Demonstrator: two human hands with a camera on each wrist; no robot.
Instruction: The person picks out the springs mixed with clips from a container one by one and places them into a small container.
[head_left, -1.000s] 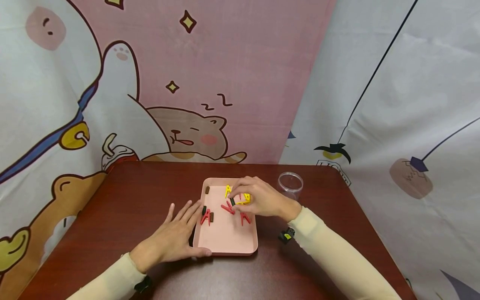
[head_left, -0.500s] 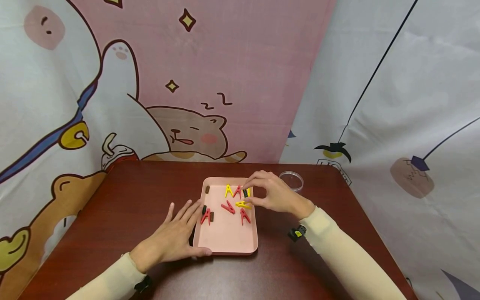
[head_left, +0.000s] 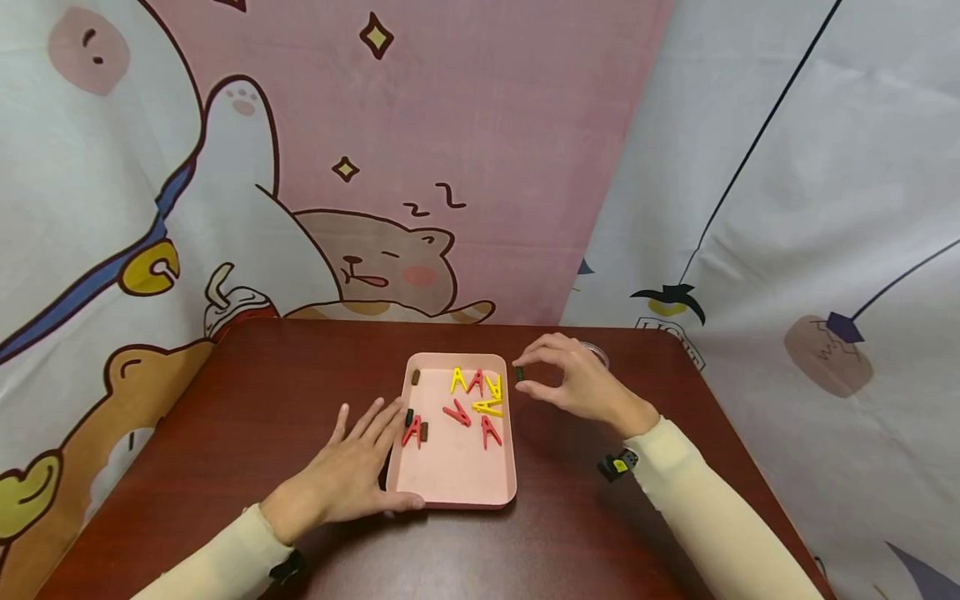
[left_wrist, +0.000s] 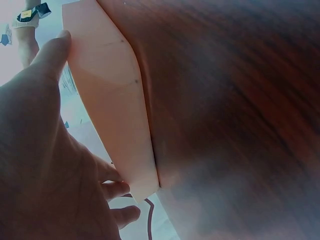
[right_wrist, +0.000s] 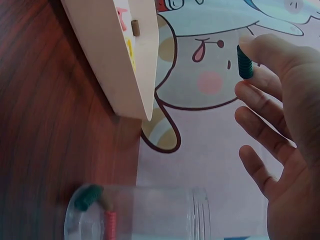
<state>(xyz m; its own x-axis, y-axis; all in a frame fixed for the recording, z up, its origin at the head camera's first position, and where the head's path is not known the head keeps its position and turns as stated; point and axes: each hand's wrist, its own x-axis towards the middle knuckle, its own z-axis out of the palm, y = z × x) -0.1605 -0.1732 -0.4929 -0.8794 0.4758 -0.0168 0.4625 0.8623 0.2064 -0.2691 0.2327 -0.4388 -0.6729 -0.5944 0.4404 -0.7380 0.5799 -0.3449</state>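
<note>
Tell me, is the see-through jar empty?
Not empty: through the clear side of the jar, the right wrist view shows a green piece and a red piece inside.

I have the tray at centre frame on the table, the left hand against its left side, the right hand just off its upper right with a small cylinder between its fingers. Six clips lie from the tray's middle toward its upper right, another near its left wall. Behind the right hand stands the jar, more cylinders inside.
</note>
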